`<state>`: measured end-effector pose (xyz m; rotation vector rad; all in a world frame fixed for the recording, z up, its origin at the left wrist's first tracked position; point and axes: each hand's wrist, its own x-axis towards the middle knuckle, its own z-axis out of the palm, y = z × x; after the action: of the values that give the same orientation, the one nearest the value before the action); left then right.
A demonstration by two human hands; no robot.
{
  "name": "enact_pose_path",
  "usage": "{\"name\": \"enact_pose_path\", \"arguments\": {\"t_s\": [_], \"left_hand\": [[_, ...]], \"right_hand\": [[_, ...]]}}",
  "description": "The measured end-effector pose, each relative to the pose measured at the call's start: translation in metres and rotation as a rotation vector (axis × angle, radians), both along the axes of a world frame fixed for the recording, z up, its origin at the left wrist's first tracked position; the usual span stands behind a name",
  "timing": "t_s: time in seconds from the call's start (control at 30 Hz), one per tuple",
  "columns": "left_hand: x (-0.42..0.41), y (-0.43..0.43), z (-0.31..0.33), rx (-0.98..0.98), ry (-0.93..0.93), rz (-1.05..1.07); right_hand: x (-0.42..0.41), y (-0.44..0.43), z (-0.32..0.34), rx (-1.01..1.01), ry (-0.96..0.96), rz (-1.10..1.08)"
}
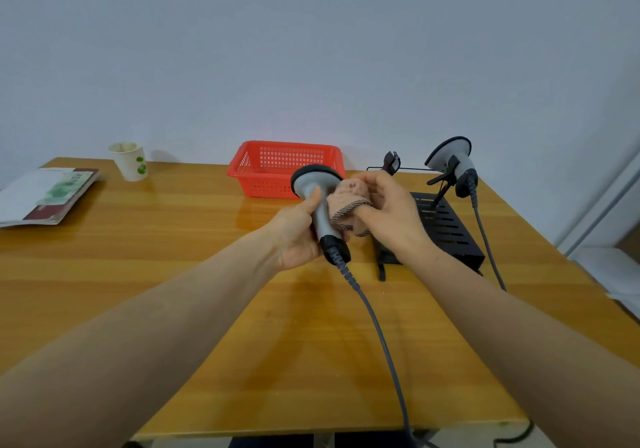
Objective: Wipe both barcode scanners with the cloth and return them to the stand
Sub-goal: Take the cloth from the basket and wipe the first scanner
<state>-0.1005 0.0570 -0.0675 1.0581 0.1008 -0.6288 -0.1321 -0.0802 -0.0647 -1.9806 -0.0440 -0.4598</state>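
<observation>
Gripping scanner (317, 202) — left hand (294, 236) — cloth (349, 202) against it

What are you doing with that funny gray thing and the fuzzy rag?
A person is cleaning a barcode scanner. The left hand holds the gray scanner by its handle above the wooden table, and the right hand presses a pink cloth against it. A second scanner sits clipped in the black stand on the right, beside one empty clip. A red basket sits behind the hands.
</observation>
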Motion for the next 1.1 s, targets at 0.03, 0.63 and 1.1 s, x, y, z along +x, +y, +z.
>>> {"name": "enact_pose_path", "arguments": {"t_s": [0.03, 0.63, 1.1], "left_hand": [[-0.002, -0.002, 0.0, 0.01, -0.023, -0.013], [-0.01, -0.021, -0.008, 0.393, -0.436, -0.205], [-0.003, -0.008, -0.009, 0.188, -0.157, -0.137]], "right_hand": [[0.002, 0.003, -0.004, -0.018, -0.011, 0.021], [-0.001, 0.001, -0.003, -0.173, -0.081, -0.109], [0.006, -0.033, -0.017, 0.127, -0.095, -0.307]]}}
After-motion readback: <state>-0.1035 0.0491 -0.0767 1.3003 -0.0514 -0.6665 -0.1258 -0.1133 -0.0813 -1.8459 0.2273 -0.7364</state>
